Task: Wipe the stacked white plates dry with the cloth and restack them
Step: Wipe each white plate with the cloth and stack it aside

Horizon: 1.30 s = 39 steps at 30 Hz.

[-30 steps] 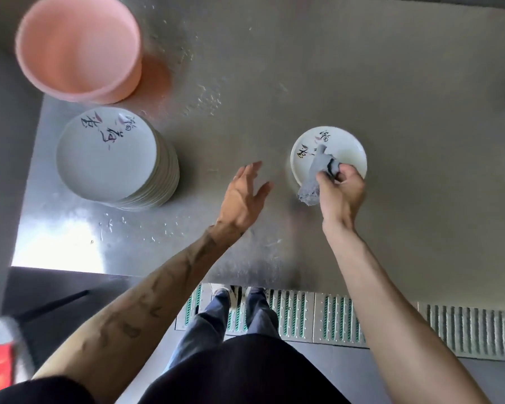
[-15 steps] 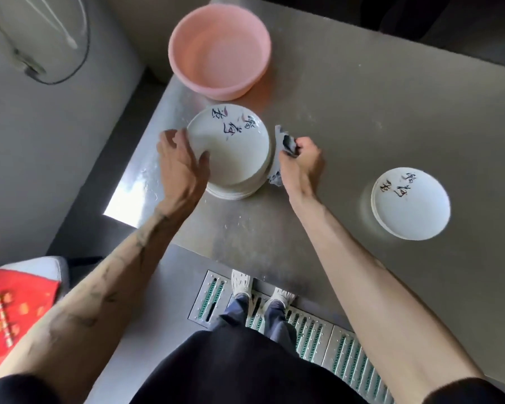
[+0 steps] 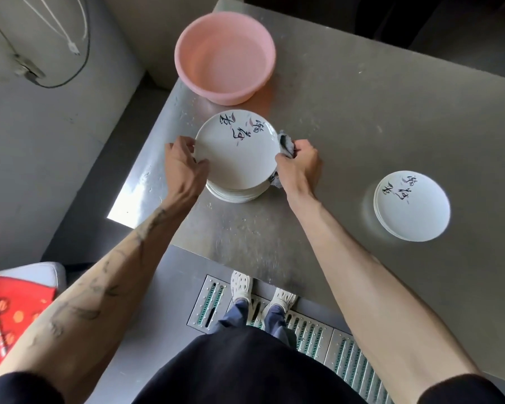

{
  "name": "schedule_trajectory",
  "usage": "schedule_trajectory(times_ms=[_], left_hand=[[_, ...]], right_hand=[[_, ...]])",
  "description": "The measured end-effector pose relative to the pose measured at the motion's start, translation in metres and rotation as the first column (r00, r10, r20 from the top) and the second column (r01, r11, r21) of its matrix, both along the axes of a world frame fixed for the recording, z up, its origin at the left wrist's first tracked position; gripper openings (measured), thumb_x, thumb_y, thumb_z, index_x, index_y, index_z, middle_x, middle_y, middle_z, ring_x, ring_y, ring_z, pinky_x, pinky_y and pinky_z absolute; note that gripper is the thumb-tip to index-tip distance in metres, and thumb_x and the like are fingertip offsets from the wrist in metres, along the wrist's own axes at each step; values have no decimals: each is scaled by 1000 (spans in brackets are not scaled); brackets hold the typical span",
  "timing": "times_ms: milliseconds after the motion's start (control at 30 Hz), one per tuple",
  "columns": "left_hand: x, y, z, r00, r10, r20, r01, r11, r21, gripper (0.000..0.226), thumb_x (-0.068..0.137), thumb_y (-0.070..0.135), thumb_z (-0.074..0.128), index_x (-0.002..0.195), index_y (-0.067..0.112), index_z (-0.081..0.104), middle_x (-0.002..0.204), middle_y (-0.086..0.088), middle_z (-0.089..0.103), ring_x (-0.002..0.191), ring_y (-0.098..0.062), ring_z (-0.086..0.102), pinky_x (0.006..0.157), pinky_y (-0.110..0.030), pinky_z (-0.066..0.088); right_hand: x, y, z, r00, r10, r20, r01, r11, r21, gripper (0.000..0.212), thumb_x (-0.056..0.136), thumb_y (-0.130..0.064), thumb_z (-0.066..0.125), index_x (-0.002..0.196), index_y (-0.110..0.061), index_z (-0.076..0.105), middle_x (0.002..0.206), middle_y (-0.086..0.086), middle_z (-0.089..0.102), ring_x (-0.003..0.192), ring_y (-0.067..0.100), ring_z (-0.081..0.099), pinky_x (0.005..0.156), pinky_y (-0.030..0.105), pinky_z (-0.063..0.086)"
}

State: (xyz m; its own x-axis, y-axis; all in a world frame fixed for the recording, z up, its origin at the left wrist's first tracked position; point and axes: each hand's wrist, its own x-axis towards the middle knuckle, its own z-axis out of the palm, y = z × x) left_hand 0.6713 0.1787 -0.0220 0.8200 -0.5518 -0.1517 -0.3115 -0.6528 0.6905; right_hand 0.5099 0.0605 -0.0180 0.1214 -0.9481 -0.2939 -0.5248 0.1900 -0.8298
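Observation:
A tall stack of white plates (image 3: pixel 233 194) with black brush lettering stands near the table's left edge. The top plate (image 3: pixel 235 154) is tilted a little off the stack, held at both sides. My left hand (image 3: pixel 184 164) grips its left rim. My right hand (image 3: pixel 299 164) grips its right rim while also clutching a crumpled grey cloth (image 3: pixel 285 142) against the edge. A second, short stack of the same plates (image 3: pixel 411 205) lies on the table to the right, apart from both hands.
A pink plastic basin (image 3: pixel 225 55) stands just behind the tall stack. The steel table (image 3: pixel 347 126) has its left edge close to my left hand. Below are floor drain grates (image 3: pixel 312 330), my feet, and a red patterned item (image 3: pixel 9 310) at lower left.
My right hand left the short stack on the right and carried the cloth over to the tall stack. Both hands have closed on the top plate's rim and it has lifted slightly.

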Motion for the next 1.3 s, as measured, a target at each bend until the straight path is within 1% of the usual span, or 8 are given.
schedule_trajectory(times_ms=[167, 467, 700, 767, 900, 1067, 1200, 1300], left_hand=[[-12, -1, 6, 999, -39, -13, 38, 997, -62, 41, 81, 1, 68, 120, 2, 55, 117, -12, 56, 105, -33, 59, 87, -50, 54], [-110, -9, -14, 957, -290, -4, 280, 929, -243, 66, 83, -5, 66, 146, 7, 49, 122, -4, 42, 101, -22, 55, 95, -44, 54], [-184, 9, -91, 905, -397, -151, 382, 916, -119, 65, 86, -5, 64, 148, 8, 47, 122, -4, 39, 96, -20, 47, 84, -17, 40], [-189, 12, -107, 901, -382, -206, 378, 924, -59, 65, 87, -6, 64, 149, 9, 47, 121, -4, 40, 97, -17, 45, 87, -23, 45], [-193, 11, -125, 892, -380, -245, 384, 923, -36, 68, 87, -8, 63, 151, 8, 46, 123, -4, 39, 103, -24, 51, 98, -35, 49], [-193, 3, -133, 897, -398, -194, 400, 916, -32, 71, 85, -10, 62, 151, 8, 45, 129, -14, 43, 101, -25, 51, 96, -41, 53], [-188, 3, -137, 859, -505, -86, 509, 860, 38, 77, 85, 10, 75, 154, 6, 40, 135, -21, 44, 118, -35, 48, 101, -52, 48], [-184, 7, -141, 795, -606, -34, 603, 782, 158, 104, 78, 49, 81, 160, 10, 28, 147, -17, 40, 128, -34, 41, 106, -49, 35]], right_hand=[[-11, 1, 9, 991, -95, 96, 97, 995, -16, 18, 74, -4, 63, 70, -18, 52, 58, -8, 51, 47, 10, 39, 39, 17, 30], [-121, -4, -6, 968, -245, 56, 247, 968, -44, 8, 76, -8, 61, 79, -15, 59, 68, -1, 59, 61, 20, 52, 54, 33, 48], [-199, 26, -70, 951, -297, -91, 299, 954, 15, 19, 78, -2, 65, 75, -19, 57, 66, -11, 56, 55, 3, 47, 57, 18, 39], [-206, 33, -86, 946, -299, -123, 309, 949, 64, 16, 79, -2, 66, 80, -17, 61, 71, -6, 62, 60, 7, 53, 53, 13, 38], [-214, 35, -105, 935, -325, -142, 345, 927, 146, 13, 80, -5, 66, 87, -15, 69, 80, 3, 71, 72, 20, 62, 67, 30, 49], [-219, 33, -91, 945, -297, -139, 295, 955, -31, 16, 80, -9, 65, 80, -24, 60, 66, -17, 60, 59, -1, 53, 60, 24, 38], [-207, 29, -80, 972, -233, -45, 227, 968, -108, 24, 80, -4, 67, 83, -27, 62, 66, -21, 62, 61, -10, 56, 60, 8, 40], [-194, 21, -88, 976, -190, -111, 189, 982, -12, 14, 81, -5, 67, 89, -17, 69, 74, -9, 66, 68, 7, 59, 65, 22, 44]])
